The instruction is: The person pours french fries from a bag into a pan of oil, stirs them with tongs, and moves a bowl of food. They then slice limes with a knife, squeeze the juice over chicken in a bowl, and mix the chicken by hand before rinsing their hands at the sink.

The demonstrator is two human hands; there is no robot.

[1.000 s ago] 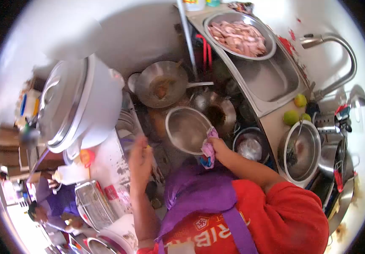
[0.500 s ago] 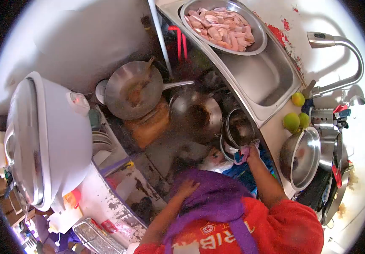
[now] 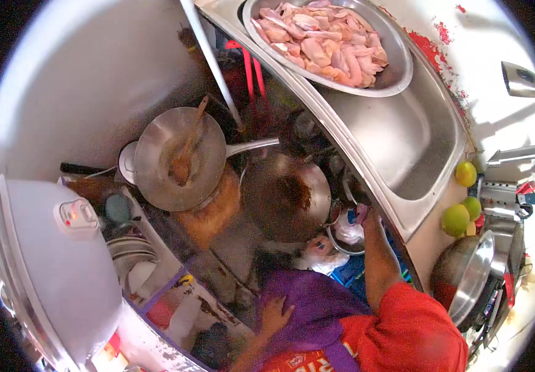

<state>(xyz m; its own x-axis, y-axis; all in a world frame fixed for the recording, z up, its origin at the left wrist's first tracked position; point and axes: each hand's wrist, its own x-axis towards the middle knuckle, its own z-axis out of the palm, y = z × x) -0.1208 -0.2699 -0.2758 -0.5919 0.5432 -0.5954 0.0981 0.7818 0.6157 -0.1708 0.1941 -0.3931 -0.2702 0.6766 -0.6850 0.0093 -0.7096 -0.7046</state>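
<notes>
My right hand (image 3: 366, 214) reaches down beside the counter edge, over a pot (image 3: 349, 243) with a white plastic bag (image 3: 345, 228) in it. A small purple and blue item shows at its fingers, which are too small and dark to make out. My left hand (image 3: 276, 314) lies against the purple apron (image 3: 311, 297) with its fingers spread and holds nothing. Ahead of me are a dark wok (image 3: 286, 198) and a steel wok (image 3: 180, 158) with a wooden-handled ladle (image 3: 191, 139) in it.
A large bowl of raw chicken pieces (image 3: 323, 40) sits over the steel sink (image 3: 397, 136). Limes (image 3: 455, 219) and a steel bowl (image 3: 472, 279) are on the right. On the left stands a big white cooker (image 3: 50, 248), with stacked plates (image 3: 132, 251) beside it.
The view has shifted and moved closer to the woks. A white plastic bag now shows in the pot by my right hand, where the pot looked dark before. My left hand still rests on the apron.
</notes>
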